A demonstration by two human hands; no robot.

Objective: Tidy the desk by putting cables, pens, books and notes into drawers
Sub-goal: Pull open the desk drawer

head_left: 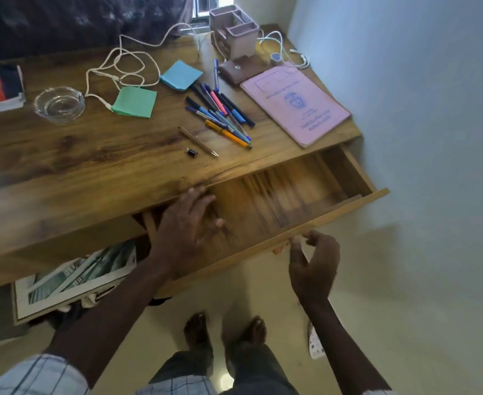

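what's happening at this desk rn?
A person is tidying the desk and is at the drawer stage. The drawer is pulled out; it is blurred, but nothing shows inside. The left hand is spread over the drawer by the desk edge, holding nothing. The right hand is at the drawer front, fingers curled; whether it grips is unclear. The pens, notes, book and cables lie on the desk, not yet put away.

Soft window daylight, motion-blurred drawer, wide-angle bending at edges.
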